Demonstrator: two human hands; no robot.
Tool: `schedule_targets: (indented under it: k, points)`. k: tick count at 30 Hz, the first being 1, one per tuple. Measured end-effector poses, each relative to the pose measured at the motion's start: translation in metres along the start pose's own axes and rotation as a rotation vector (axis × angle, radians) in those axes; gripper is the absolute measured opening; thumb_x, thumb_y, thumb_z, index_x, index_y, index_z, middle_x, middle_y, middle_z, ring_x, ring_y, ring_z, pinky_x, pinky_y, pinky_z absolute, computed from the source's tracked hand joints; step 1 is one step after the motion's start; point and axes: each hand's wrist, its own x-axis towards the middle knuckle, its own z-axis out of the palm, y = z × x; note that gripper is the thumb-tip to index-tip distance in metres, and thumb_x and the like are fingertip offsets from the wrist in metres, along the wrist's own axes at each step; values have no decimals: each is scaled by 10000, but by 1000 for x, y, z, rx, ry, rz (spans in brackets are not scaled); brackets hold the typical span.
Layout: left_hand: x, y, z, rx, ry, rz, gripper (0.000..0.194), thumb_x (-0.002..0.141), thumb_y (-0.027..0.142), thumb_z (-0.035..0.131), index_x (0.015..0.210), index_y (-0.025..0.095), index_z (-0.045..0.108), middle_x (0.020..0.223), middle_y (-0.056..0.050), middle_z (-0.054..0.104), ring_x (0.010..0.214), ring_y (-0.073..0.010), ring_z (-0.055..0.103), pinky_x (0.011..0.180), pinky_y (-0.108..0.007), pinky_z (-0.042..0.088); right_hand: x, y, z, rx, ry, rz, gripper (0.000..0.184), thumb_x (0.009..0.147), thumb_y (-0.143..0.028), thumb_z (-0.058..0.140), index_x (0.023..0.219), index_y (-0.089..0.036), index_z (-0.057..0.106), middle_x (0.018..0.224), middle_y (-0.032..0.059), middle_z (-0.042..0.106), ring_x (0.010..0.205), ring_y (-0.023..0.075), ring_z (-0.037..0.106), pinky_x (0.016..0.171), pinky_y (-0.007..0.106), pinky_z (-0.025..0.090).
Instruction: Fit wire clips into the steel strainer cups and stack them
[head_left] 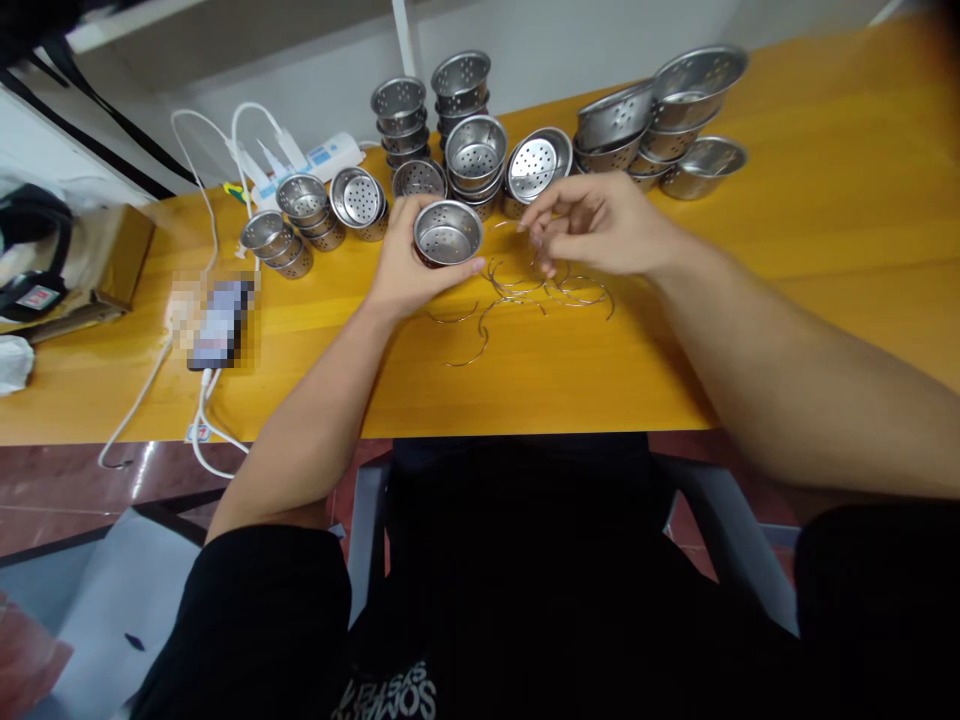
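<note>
My left hand (397,255) is wrapped round a perforated metal cup (448,234), which it holds upright with its open top facing me. To the right, my right hand (592,225) is closed, its fingers curled and pinched. A thin curved wire (504,224) sticks out to the left from its fingertips; the rest of that wire is hidden by the fingers. Below the two hands, several loose curved wires (517,297) lie tangled on the yellow wooden table (570,385).
Behind my hands stand stacks of perforated cups (476,150), with larger metal bowls (697,85) at the back right. On the left are smaller cups (304,200), a white power strip (330,155), cables, a phone (221,325) and headphones (34,250) by a cardboard box (120,265).
</note>
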Motion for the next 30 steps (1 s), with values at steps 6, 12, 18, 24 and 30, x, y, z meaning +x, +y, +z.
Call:
schedule_targets:
  k: [6,12,18,24,30]
  points:
    - [1,8,-3,-7,56,-31,1184,760,1184,991,1532,330,715,1520,-123,767,1467,-418,820,1389,-696,677,10,13,0,33,179,-11,713,822,-869,1131,1038,-274,801,894,88,791,687,234,639,709,493,558]
    - [-3,9,-1,-90,-8,-18,1128,897,1096,974,1644,333,610,1553,-129,791,1495,-413,836,1424,-673,669,16,27,-10,-37,233,-3,775,836,-877,1098,1210,-223,917,769,42,716,680,220,562,715,464,474]
    - [0,-4,6,-63,-23,10,1201,945,1094,920,1820,397,482,1761,-152,697,1686,-440,750,1490,-649,614,17,26,-7,-48,300,-62,580,873,-742,1036,1158,-251,920,779,14,674,704,214,515,756,465,437]
    - [-5,4,24,-144,-48,-23,1139,1010,1084,855,1814,379,461,1692,-156,727,1607,-417,803,1410,-642,683,8,8,4,-80,353,-93,581,926,-766,1069,1172,-270,894,839,20,640,769,226,492,802,472,449]
    - [-11,28,40,-143,-83,-67,966,1156,865,872,1851,366,424,1621,-133,744,1577,-390,824,1395,-659,703,-4,-18,30,-239,292,-84,526,1060,-778,947,1245,-286,940,931,88,728,864,313,638,900,565,640]
